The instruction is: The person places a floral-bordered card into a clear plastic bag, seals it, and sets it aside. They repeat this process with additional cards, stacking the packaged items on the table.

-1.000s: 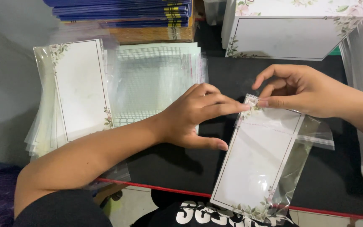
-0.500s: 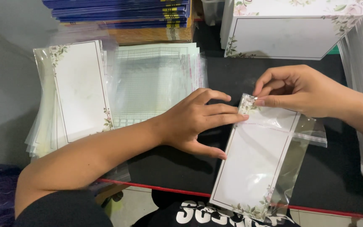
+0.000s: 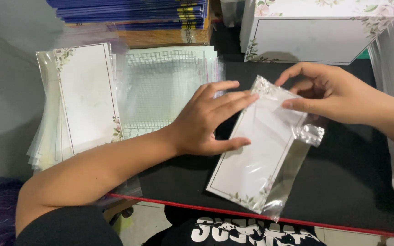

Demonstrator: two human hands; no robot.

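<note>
— White rectangular card with a thin dark border and floral corners [image 3: 256, 159], inside a clear plastic sleeve [image 3: 292, 168], is that what both hands are on?

— Yes. The card lies slanted on the black worktop [image 3: 352, 182], near its red front edge, its flowered lower corner pointing at that edge.

— What is the left hand [image 3: 206, 120] doing?

— It lies flat on the card's upper left part, fingers stretched out together across the sleeve, thumb pressed along the card's left side. It presses rather than grips.

— And the right hand [image 3: 329, 91]?

— At the card's upper right, narrow pinch: thumb and forefinger hold the sleeve's crinkled top flap, which is folded over the card's top edge. The other fingers curl loosely above.

— What sits around the card?

— Left of it, beyond the left forearm, a stack of the same bordered cards in clear sleeves [image 3: 85, 98], and just beside that a pile of empty clear sleeves over a pale green gridded sheet [image 3: 160, 86]. Beyond the card, at the worktop's far side, a white box with floral edging [image 3: 315, 32]; to the far left of that, stacked blue books [image 3: 133, 9].
</note>
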